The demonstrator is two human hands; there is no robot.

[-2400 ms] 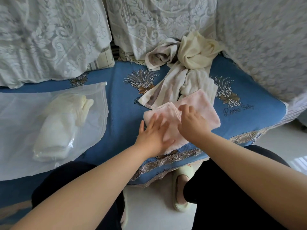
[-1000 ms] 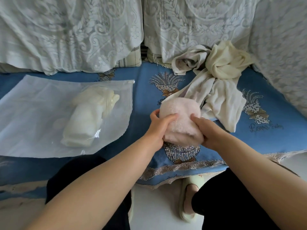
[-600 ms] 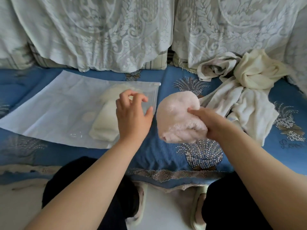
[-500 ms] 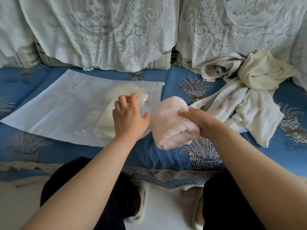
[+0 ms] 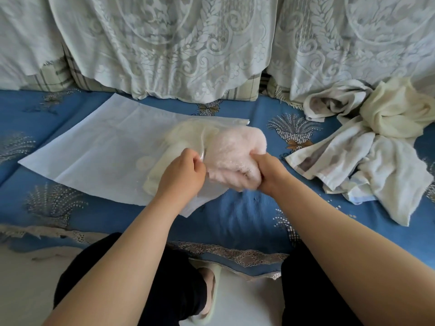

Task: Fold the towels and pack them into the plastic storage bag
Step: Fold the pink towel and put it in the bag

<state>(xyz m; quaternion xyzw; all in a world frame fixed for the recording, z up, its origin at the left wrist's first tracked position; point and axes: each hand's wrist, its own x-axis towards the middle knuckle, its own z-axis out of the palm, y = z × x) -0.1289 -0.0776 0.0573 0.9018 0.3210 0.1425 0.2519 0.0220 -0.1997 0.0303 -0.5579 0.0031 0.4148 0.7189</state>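
On blue patterned sofa cover [image 5: 240,215], left hand [image 5: 181,176] pinches translucent plastic storage bag [image 5: 98,151] mouth edge, right hand [image 5: 270,172] grips folded pink fluffy towel [image 5: 233,151] at opening, beside cream folded towel [image 5: 186,137] inside.

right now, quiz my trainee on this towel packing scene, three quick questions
1. True or false: the left hand pinches the upper edge of the plastic bag at its mouth.
2. Which hand grips the pink towel? A) left B) right C) neither
3. Fill in: the cream towel already lies ___ the bag.

Key: 1 true. 2 B: the right hand grips the pink towel. 3 inside. The unfolded towel pile waits on the blue sofa cover.
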